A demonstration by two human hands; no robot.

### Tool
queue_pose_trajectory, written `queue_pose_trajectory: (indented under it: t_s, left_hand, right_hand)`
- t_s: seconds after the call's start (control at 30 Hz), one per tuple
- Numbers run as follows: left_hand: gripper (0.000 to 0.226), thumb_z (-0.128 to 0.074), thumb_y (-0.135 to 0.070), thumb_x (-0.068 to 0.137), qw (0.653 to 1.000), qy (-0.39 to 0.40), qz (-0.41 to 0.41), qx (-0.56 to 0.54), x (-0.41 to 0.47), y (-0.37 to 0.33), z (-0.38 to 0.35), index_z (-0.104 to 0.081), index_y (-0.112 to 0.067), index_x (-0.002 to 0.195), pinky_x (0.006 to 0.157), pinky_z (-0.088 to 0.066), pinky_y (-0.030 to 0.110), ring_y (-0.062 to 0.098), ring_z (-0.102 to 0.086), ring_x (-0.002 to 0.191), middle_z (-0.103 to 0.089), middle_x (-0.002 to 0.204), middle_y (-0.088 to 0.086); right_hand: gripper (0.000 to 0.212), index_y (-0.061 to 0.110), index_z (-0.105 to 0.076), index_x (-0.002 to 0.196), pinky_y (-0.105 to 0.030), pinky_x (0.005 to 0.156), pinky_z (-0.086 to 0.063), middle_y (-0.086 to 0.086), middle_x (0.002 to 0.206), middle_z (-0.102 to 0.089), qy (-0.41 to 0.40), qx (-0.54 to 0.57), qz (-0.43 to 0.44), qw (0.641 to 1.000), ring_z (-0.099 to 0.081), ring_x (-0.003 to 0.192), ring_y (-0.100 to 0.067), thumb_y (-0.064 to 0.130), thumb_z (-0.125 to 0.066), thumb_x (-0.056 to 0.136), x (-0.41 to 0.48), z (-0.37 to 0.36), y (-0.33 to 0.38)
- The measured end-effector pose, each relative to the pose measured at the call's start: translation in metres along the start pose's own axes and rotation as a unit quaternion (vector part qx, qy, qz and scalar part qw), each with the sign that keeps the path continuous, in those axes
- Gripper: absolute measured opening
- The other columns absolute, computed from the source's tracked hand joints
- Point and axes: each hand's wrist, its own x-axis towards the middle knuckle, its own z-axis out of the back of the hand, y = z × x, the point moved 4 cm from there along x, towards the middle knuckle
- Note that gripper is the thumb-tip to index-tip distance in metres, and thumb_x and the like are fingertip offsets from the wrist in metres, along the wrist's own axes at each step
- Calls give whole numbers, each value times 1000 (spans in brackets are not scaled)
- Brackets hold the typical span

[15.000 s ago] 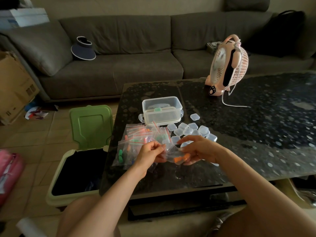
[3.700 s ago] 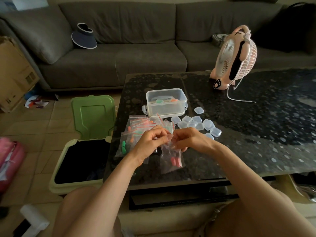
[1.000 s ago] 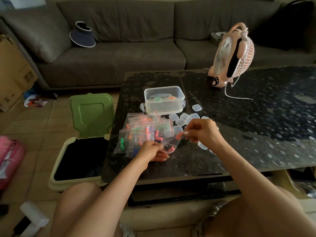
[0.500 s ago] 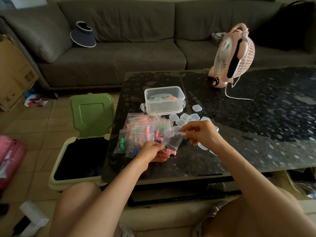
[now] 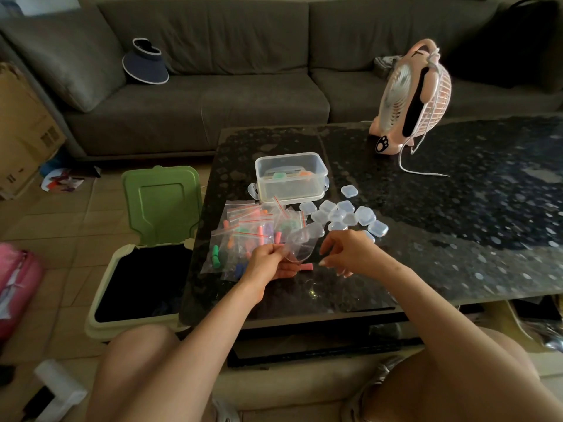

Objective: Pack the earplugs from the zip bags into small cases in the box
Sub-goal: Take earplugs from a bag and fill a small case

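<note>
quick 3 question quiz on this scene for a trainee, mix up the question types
1. True or false: the lid of the bin stands open.
2. Which hand holds the clear bag? A left, B right, C neither.
3. Fill in: the fan stands on the ___.

Key: 1 true. 2 A, the left hand. 3 table.

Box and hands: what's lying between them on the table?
In the head view, zip bags of coloured earplugs and a bunch of small cases lie between the box and the hands, left and right.
</note>
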Motion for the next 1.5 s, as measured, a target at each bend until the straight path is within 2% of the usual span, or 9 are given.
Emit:
queue_pose_trajectory:
  t_s: [0.23,0.33,0.4,0.5,0.63,0.93,1.13,1.3,1.5]
  left_hand:
    - [19,-60,-26,90,990,-59,-118,-46,0,-19,15,-59,-7,86,73,-55,38,28,-68,82,-69,90,13]
    - [18,-65,-28,87,976,-127,-173,-30,-4,-30,33,-57,-13,83,54,-54,29,21,-68,77,-69,86,9]
    - [14,-65,-23,87,956,-206,-209,0,-3,-34,50,-55,-15,81,51,-54,24,14,-67,73,-66,82,3]
    - [10,-63,-17,88,920,-305,-239,58,1,-38,73,-54,-14,86,75,-54,36,21,-61,80,-60,83,0]
    - [10,-63,-13,88,881,-357,-271,154,2,-41,84,-53,-13,87,68,-46,33,17,-55,73,-56,77,-3]
    - [7,-67,-16,83,825,-361,-182,395,6,-28,73,-65,-17,90,84,-42,43,33,-50,103,-61,103,7]
    - [14,-70,-9,79,796,-264,-377,392,-9,-39,45,-62,-13,90,81,-44,33,23,-53,95,-62,97,1]
    - [37,-76,-26,75,870,-45,-372,320,-13,-30,13,-58,-16,106,78,-43,14,4,-52,98,-58,108,-4]
    - [46,-80,-23,71,896,-34,-365,250,-21,-32,7,-56,-6,107,61,-43,4,-12,-54,85,-56,107,1]
  right_hand:
    - [16,13,-66,98,-40,70,-58,-4,93,-68,-121,-32,13,992,-66,77,-23,15,-69,83,13,6,-1]
    - [28,16,-64,111,-37,78,-51,-4,113,-63,-192,-101,60,974,-58,102,-24,13,-63,84,24,6,4]
    - [37,18,-59,121,-37,82,-47,-2,125,-57,-179,-146,80,970,-48,115,-24,12,-62,85,33,-1,4]
    - [51,20,-47,133,-38,98,-40,-2,138,-47,-126,-209,78,967,-37,125,-25,13,-60,85,44,-16,-2]
    - [55,18,-40,139,-36,103,-33,-4,139,-43,-124,-245,71,959,-36,124,-27,14,-57,86,53,-24,-5]
    - [34,14,-54,123,-35,88,-43,-8,123,-51,-142,-229,10,963,-43,118,-26,21,-54,90,47,-17,-8]
    - [32,15,-54,115,-37,81,-53,-4,105,-59,-146,21,-45,988,-60,96,-23,23,-60,85,36,0,0]
    - [39,8,-58,111,-32,77,-57,-8,101,-62,-28,281,65,957,-64,86,-20,2,-74,76,19,-3,28]
    - [34,11,-61,105,-38,72,-59,-11,99,-63,8,301,103,948,-66,85,-25,-1,-74,75,6,-5,43]
